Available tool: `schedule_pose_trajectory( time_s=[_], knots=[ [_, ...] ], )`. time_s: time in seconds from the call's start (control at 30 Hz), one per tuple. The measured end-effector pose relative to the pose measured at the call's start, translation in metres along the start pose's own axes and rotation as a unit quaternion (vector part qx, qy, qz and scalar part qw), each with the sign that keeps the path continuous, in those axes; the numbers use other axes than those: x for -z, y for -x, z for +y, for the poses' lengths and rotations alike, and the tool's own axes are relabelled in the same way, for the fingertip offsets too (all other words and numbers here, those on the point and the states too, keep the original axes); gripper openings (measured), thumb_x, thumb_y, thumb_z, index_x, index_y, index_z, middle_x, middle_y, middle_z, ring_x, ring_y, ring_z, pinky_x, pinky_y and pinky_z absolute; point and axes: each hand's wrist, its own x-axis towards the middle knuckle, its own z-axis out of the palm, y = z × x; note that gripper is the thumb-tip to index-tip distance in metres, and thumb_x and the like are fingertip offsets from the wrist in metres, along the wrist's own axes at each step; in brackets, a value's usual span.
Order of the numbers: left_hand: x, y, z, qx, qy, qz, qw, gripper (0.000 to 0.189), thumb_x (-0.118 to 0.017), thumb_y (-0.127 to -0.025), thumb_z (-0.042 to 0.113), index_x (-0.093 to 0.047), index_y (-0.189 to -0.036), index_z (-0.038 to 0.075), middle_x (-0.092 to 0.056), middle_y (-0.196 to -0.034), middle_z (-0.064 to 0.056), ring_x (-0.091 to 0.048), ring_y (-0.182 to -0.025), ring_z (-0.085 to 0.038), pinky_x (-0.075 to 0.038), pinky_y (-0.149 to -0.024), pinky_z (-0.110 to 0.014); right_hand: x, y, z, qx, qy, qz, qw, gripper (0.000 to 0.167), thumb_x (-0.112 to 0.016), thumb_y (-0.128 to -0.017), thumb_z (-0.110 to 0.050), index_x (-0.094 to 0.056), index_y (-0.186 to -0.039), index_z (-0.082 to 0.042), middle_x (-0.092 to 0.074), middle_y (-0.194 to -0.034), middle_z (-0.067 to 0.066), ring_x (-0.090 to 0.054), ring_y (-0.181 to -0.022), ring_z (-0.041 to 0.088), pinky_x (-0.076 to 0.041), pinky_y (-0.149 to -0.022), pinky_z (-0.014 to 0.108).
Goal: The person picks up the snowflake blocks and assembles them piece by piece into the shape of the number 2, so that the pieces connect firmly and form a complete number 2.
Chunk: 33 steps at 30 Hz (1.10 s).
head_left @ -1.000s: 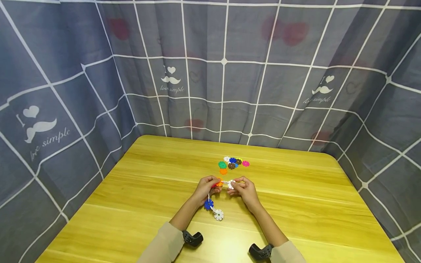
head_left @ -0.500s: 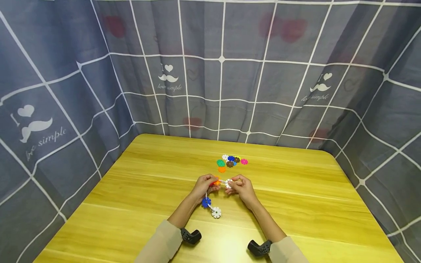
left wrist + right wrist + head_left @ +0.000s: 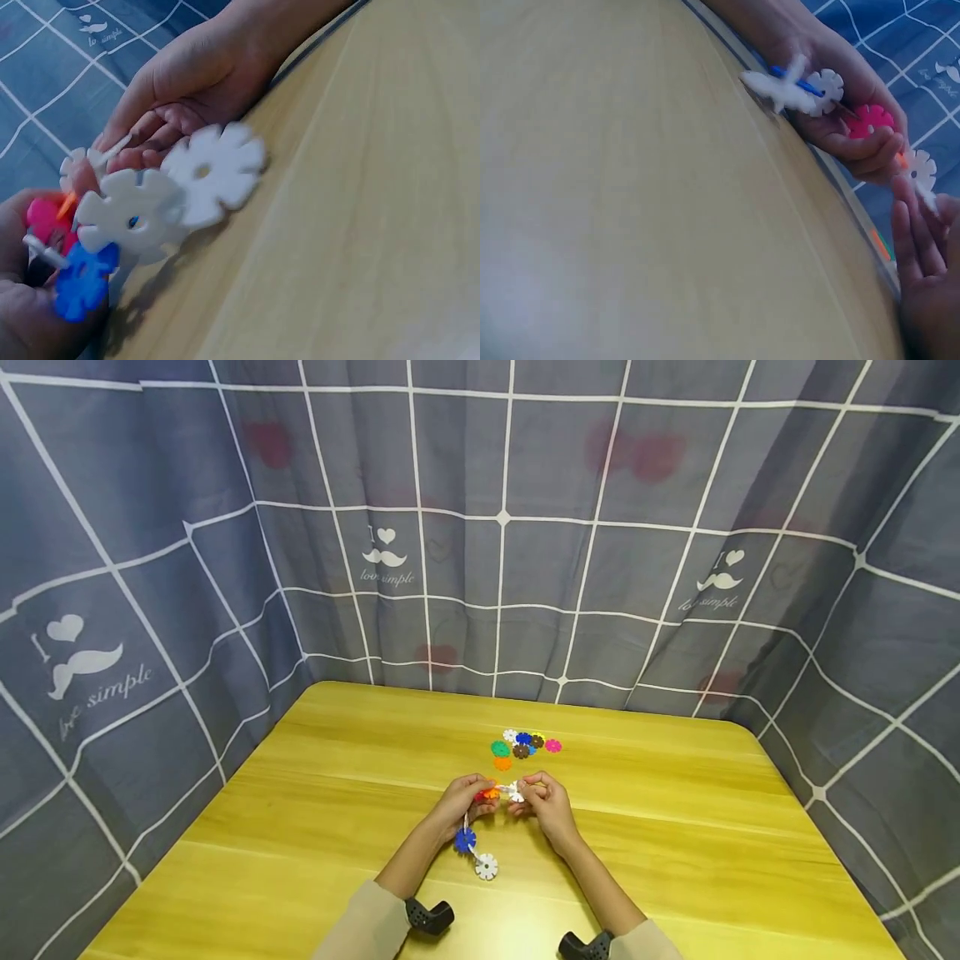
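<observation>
A chain of notched, flower-shaped plastic discs hangs between the two hands. My left hand (image 3: 457, 803) pinches it at an orange disc (image 3: 491, 793) and a pink disc (image 3: 871, 120). Below that hand dangle a blue disc (image 3: 465, 841) and a white end disc (image 3: 486, 867), with another white disc (image 3: 131, 214) between parts of the chain in the left wrist view. My right hand (image 3: 549, 806) pinches a white disc (image 3: 515, 792) at the other end, facing the orange one. Fingers partly cover the joints, so how firmly these discs fit together cannot be seen.
Beyond the hands lies a loose group of discs on the wooden table (image 3: 315, 810): green (image 3: 500, 748), orange (image 3: 502, 763), pink (image 3: 553, 746), plus brown, blue, white and yellow ones, some overlapping. A grey checked curtain (image 3: 465, 560) encloses the table's back and sides.
Both hands keep their hold on the chain, close together, with little visible movement. The head view shifts slightly, leaving the table and hands lower in the picture.
</observation>
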Motion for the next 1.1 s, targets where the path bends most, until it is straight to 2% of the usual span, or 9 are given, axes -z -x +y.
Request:
schedule_pose_trajectory(
  time_s=[0.1,0.17,0.27,0.4,0.5,0.6,0.83,0.93,1.1],
  knots=[
    [0.005,0.002,-0.001,0.007,-0.001,-0.028,0.9996,0.008,-0.047,-0.094,0.008,-0.050,-0.089,0.002,-0.061,-0.073,-0.007,-0.063,-0.061,-0.010,-0.052,-0.060,-0.019,0.000,-0.004,0.004,0.048,0.075,0.051,0.9947,0.026,-0.055,-0.094,-0.018,-0.059,-0.097,0.008,-0.066,-0.075,0.011,-0.064,-0.064,0.023,-0.054,-0.061,0.035],
    [0.007,0.002,0.000,0.007,0.004,-0.041,0.9991,0.007,-0.045,-0.094,0.008,-0.048,-0.091,0.002,-0.062,-0.075,-0.008,-0.064,-0.063,-0.011,-0.052,-0.061,-0.019,0.000,-0.011,0.006,0.086,0.165,0.072,0.9799,0.022,-0.055,-0.094,-0.017,-0.065,-0.097,0.002,-0.067,-0.080,0.009,-0.061,-0.066,0.019,-0.052,-0.060,0.031],
    [0.010,0.001,0.003,0.009,0.014,-0.055,0.9984,0.007,-0.044,-0.095,0.008,-0.047,-0.093,0.003,-0.062,-0.076,-0.008,-0.065,-0.063,-0.011,-0.052,-0.061,-0.018,0.000,-0.023,0.009,0.132,0.323,0.059,0.9354,0.021,-0.055,-0.091,-0.005,-0.068,-0.107,-0.006,-0.065,-0.093,0.005,-0.056,-0.076,0.017,-0.048,-0.066,0.030],
    [0.011,0.001,0.007,0.018,0.022,-0.061,0.9978,0.013,-0.045,-0.095,0.014,-0.048,-0.097,0.002,-0.062,-0.073,-0.006,-0.063,-0.058,-0.008,-0.050,-0.055,-0.015,-0.002,-0.033,0.011,0.177,0.479,0.014,0.8594,0.038,-0.060,-0.079,0.000,-0.065,-0.115,-0.009,-0.057,-0.103,0.007,-0.049,-0.090,0.022,-0.043,-0.073,0.035],
    [0.012,0.001,0.007,0.030,0.032,-0.058,0.9974,0.016,-0.047,-0.096,0.018,-0.047,-0.100,0.003,-0.061,-0.072,-0.005,-0.059,-0.053,-0.006,-0.047,-0.049,-0.013,-0.003,-0.032,0.012,0.200,0.519,0.015,0.8311,0.027,-0.067,-0.079,-0.007,-0.068,-0.105,-0.004,-0.054,-0.100,0.008,-0.047,-0.091,0.025,-0.043,-0.075,0.038],
    [0.012,0.001,0.005,0.037,0.035,-0.059,0.9970,0.016,-0.049,-0.096,0.020,-0.044,-0.098,0.004,-0.058,-0.073,-0.005,-0.056,-0.050,-0.005,-0.045,-0.045,-0.013,-0.003,-0.027,0.013,0.206,0.519,0.038,0.8285,0.021,-0.073,-0.077,-0.013,-0.068,-0.095,-0.002,-0.055,-0.096,0.007,-0.048,-0.089,0.024,-0.042,-0.076,0.038],
    [0.011,0.001,0.004,0.034,0.000,-0.067,0.9972,0.024,-0.056,-0.092,0.027,-0.045,-0.092,0.006,-0.055,-0.066,-0.002,-0.054,-0.049,-0.006,-0.045,-0.044,-0.014,-0.002,-0.019,0.010,0.164,0.534,0.052,0.8282,0.033,-0.075,-0.075,-0.021,-0.068,-0.104,-0.006,-0.055,-0.105,0.010,-0.045,-0.095,0.025,-0.039,-0.080,0.041],
    [0.011,0.001,0.004,0.026,-0.013,-0.074,0.9968,0.024,-0.055,-0.093,0.028,-0.044,-0.088,0.007,-0.054,-0.065,-0.002,-0.053,-0.049,-0.006,-0.044,-0.044,-0.015,-0.002,-0.016,0.009,0.145,0.501,0.043,0.8524,0.031,-0.075,-0.076,-0.022,-0.066,-0.101,-0.006,-0.056,-0.104,0.008,-0.046,-0.094,0.024,-0.039,-0.082,0.040],
    [0.011,0.002,0.005,0.030,-0.012,-0.077,0.9965,0.020,-0.052,-0.095,0.027,-0.048,-0.096,0.008,-0.051,-0.063,0.000,-0.050,-0.047,-0.006,-0.040,-0.043,-0.016,0.003,-0.009,0.009,0.135,0.373,0.016,0.9177,0.029,-0.077,-0.075,-0.014,-0.060,-0.099,-0.008,-0.060,-0.085,0.001,-0.053,-0.076,0.015,-0.047,-0.069,0.029]
  ],
)
